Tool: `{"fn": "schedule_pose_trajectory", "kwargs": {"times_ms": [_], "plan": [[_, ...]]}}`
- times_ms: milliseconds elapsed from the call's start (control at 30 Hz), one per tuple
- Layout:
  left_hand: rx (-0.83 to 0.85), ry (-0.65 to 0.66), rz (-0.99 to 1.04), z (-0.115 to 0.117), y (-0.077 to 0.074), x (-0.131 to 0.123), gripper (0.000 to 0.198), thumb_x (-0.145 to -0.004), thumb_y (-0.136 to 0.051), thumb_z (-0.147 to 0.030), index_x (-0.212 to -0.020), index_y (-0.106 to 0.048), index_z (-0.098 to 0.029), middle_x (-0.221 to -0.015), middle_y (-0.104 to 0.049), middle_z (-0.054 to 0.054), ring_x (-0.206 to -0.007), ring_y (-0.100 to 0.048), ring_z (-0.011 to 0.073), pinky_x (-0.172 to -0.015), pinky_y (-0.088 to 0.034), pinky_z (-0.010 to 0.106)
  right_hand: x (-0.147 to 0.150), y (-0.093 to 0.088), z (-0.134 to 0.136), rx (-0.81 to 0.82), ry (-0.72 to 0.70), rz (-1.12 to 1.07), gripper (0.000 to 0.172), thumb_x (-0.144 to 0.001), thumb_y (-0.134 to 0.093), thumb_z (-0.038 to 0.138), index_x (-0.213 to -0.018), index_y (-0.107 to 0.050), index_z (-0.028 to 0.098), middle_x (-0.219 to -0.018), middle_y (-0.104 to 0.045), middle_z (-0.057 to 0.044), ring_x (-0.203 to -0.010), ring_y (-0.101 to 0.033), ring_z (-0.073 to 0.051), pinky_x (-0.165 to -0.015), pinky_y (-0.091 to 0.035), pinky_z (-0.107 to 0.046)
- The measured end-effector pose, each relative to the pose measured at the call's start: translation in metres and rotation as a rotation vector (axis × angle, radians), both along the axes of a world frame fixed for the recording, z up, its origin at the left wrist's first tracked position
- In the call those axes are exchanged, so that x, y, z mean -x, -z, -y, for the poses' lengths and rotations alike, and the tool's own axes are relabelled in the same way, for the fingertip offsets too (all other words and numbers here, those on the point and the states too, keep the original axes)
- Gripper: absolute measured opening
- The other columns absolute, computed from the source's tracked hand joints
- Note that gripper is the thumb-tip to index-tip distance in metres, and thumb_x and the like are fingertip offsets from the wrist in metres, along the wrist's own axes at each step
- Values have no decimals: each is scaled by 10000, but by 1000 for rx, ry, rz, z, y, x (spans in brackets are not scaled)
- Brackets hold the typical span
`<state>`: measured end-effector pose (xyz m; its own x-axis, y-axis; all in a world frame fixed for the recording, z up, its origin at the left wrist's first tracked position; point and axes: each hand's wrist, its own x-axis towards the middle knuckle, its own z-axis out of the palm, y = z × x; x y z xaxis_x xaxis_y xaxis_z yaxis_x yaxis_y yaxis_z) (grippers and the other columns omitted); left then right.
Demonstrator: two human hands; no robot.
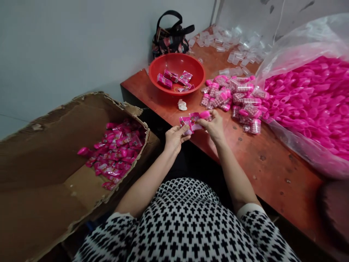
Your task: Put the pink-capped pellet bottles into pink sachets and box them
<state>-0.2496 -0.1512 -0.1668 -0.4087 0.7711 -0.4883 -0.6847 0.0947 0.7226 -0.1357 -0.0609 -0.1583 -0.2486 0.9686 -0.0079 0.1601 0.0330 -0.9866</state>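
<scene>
Two hands: the left hand [176, 137] and the right hand [215, 126] met over the near edge of the table [272, 160], both on one pink packet [190, 122].
Left grip: thumb and fingers were pressed onto the packet's left end, pinching it.
Right grip: fingers were pinched on the packet's right end, where a pink cap [205, 115] stuck out just past the fingertips.
Just beyond the grip: a crumpled white scrap [182, 105] lay on the table.
Farther beyond: a red bowl [177, 62] held a few wrapped pieces [174, 78]; a dark handbag [171, 38] stood behind it against the wall.
Right of the grip: a heap of filled vials [234, 98] with pink tops lay near; past it, a clear plastic bag [300, 43] held loose pink lids [313, 98].
Far right beyond the grip: empty clear vials [234, 47] were scattered on the table.
Left of the grip, lower down: a cardboard box [40, 174], well apart, held a pile of finished packets [114, 153].
Beneath the grip: a black-and-white patterned garment [188, 222].
</scene>
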Motion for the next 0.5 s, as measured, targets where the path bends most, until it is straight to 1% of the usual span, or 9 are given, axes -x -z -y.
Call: {"fn": "schedule_pose_trajectory", "kwargs": {"times_ms": [67, 167, 200, 267, 300, 333, 367, 433, 500], "plan": [[-6, -27, 29, 1, 1, 5, 278, -616, -793, -288, -674, -590, -107, -591, -622, 9, -482, -590, 90, -485, -529, 206, 0, 7, -13, -136, 50, 216, 290, -636, -675, 308, -842, -500, 202, -669, -532, 41, -619, -512, -134, -622, -413, -271], [-5, -53, 66, 3, 1, 10, 237, -684, -742, -293, -722, -609, -101, -649, -655, 39, -543, -636, 126, -550, -561, 257, -2, 12, -27, -253, 45, 538, 248, -673, -668, 311, -831, -513, 197, -741, -577, -22, -772, -559, -212, -730, -415, -341], [0, -54, 67, 3, 1, 12, 219, -694, -734, -278, -730, -613, -99, -667, -663, 46, -557, -644, 131, -561, -563, 262, -4, 12, -28, -275, 43, 583, 239, -690, -666, 325, -820, -510, 199, -772, -589, -42, -812, -563, -229, -750, -415, -357], [8, -53, 66, 2, 2, 15, 181, -691, -734, -230, -730, -616, -98, -684, -667, 45, -565, -644, 124, -564, -558, 250, -8, 8, -23, -282, 66, 540, 242, -737, -639, 391, -800, -497, 206, -812, -598, -63, -841, -569, -235, -745, -430, -361], [11, -56, 71, 1, 2, 15, 170, -683, -739, -207, -725, -614, -99, -682, -665, 39, -559, -638, 114, -561, -553, 238, -10, 4, -17, -247, 74, 458, 262, -764, -607, 443, -797, -491, 209, -802, -597, -62, -817, -577, -226, -713, -444, -348], [17, -63, 84, 0, 3, 16, 170, -673, -746, -193, -717, -609, -102, -671, -660, 31, -547, -629, 103, -555, -547, 227, -12, 1, -10, -175, 67, 346, 297, -790, -560, 500, -798, -486, 212, -768, -595, -54, -764, -585, -211, -660, -458, -330], [23, -70, 106, -1, 3, 16, 179, -665, -753, -190, -709, -601, -107, -656, -653, 23, -534, -620, 94, -552, -543, 219, -14, -2, 0, -64, 39, 218, 342, -810, -505, 554, -800, -485, 213, -718, -588, -44, -688, -586, -193, -591, -463, -308], [30, -95, 162, -2, 3, 15, 206, -652, -767, -194, -695, -580, -118, -623, -634, 4, -514, -604, 84, -550, -537, 211, -17, -6, 23, 221, -56, -23, 438, -825, -406, 631, -797, -493, 203, -620, -569, -28, -527, -553, -157, -453, -442, -271], [15, -121, 217, -3, 2, 12, 220, -648, -772, -196, -700, -570, -125, -627, -630, -3, -525, -607, 85, -559, -537, 210, -19, -7, 49, 454, -148, -188, 459, -818, -406, 640, -794, -504, 192, -603, -576, -30, -470, -539, -139, -390, -439, -254]]}}
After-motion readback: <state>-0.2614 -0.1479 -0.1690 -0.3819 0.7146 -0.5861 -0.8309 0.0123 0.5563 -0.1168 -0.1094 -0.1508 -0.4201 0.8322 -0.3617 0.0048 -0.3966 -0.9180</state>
